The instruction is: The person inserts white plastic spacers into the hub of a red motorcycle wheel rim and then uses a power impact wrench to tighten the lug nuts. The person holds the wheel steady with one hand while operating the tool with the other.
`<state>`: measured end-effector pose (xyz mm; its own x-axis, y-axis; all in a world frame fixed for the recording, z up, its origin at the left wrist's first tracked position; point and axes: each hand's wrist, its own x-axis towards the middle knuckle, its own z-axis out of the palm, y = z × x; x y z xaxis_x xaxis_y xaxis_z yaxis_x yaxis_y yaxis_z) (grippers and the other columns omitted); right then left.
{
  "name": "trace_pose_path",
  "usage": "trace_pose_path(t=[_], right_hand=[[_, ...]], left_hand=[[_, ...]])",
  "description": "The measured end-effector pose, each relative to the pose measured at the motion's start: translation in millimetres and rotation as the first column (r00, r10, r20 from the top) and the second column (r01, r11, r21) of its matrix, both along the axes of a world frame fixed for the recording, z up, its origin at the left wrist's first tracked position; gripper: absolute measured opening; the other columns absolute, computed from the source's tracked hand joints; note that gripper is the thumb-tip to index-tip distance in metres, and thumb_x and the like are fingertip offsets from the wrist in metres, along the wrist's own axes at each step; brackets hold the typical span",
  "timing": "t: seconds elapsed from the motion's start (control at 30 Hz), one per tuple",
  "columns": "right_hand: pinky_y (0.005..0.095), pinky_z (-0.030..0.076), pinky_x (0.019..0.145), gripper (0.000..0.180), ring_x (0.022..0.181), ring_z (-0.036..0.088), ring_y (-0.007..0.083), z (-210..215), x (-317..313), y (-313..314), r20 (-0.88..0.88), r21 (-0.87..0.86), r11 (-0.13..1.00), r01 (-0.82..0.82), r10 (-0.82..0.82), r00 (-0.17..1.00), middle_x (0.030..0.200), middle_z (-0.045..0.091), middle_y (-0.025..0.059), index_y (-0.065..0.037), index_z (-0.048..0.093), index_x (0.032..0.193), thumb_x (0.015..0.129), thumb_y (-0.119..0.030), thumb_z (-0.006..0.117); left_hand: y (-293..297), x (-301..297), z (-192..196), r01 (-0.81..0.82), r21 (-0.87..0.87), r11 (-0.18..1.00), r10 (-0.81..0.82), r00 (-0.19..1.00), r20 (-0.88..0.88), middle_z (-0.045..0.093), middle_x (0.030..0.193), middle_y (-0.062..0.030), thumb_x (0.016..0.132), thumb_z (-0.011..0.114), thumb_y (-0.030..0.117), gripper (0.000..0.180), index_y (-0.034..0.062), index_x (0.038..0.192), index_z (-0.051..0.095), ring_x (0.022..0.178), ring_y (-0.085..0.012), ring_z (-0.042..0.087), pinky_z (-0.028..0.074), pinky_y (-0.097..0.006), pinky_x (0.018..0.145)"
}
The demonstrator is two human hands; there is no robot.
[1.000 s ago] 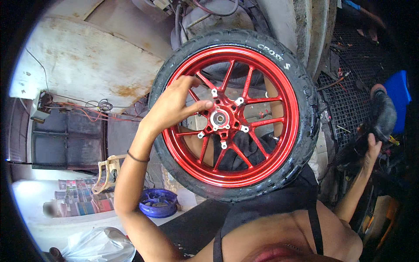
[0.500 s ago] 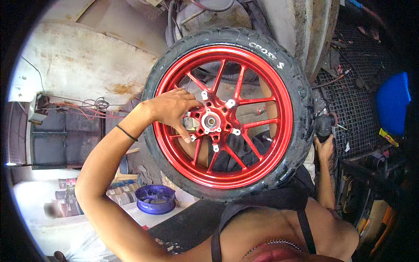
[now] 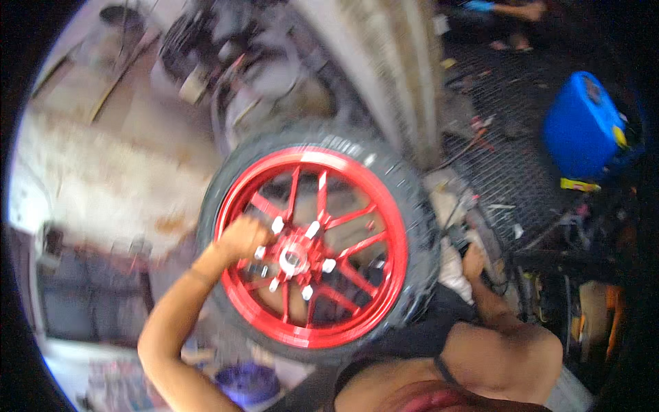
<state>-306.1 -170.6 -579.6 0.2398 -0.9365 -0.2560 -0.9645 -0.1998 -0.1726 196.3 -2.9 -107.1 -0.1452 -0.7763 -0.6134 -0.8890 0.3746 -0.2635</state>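
Note:
A red spoked motorcycle wheel (image 3: 312, 159) with a black tyre (image 3: 420, 254) stands in front of my body, its hub facing up toward me. My left hand (image 3: 246, 237) is closed on a spoke left of the hub, fingers curled out of sight behind it. White-tipped mounts ring the hub. To the right of the tyre, my right hand (image 3: 473, 261) is low beside a pale cloth-like patch (image 3: 449, 264). Motion blur hides its fingers, and no tool shows clearly in it.
A blue plastic jerrycan (image 3: 576, 127) stands at the right on dark grating (image 3: 504, 103). Behind it, another person's hand (image 3: 528, 11) shows at the top. A purple wheel rim (image 3: 247, 384) lies at lower left. A stained pale panel (image 3: 117, 165) is at the left.
The view has swung, so the wheel sits lower and further left. My left hand has curled from spread fingers round the spoke. The black power tool in my right hand no longer shows clearly.

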Motion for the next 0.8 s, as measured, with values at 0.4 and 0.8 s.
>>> trace_pose_path(t=[0.4,0.8], right_hand=[[0.0447,0.028,0.114,0.086,0.135,0.039,0.0346,280.2,66.9,6.9,0.969,-0.115,0.943,-0.312,0.176,0.174,0.143,0.042,0.0240,0.007,0.026,0.146,0.090,-0.051,0.053],[0.0383,0.028,0.114,0.080,0.137,0.039,0.0296,353.1,133.9,-60.5,0.971,-0.206,0.917,-0.342,0.148,-0.188,0.146,0.041,0.0217,0.004,0.031,0.147,0.088,-0.038,0.066]], left_hand=[[-6.4,-10.2,11.3,-0.044,-0.074,0.996,0.034,0.991,-0.127,0.067,0.075,-0.0082,0.070,0.073,0.051,0.036,0.0176,0.082,0.065,0.079,-0.0283,0.067,0.046,-0.044,0.076],[15.0,-91.4,121.2,-0.278,-0.312,0.908,0.311,0.949,0.058,0.061,0.064,-0.0062,0.055,0.081,0.049,0.041,0.0155,0.065,0.060,0.061,-0.0282,0.061,0.046,-0.042,0.060]])
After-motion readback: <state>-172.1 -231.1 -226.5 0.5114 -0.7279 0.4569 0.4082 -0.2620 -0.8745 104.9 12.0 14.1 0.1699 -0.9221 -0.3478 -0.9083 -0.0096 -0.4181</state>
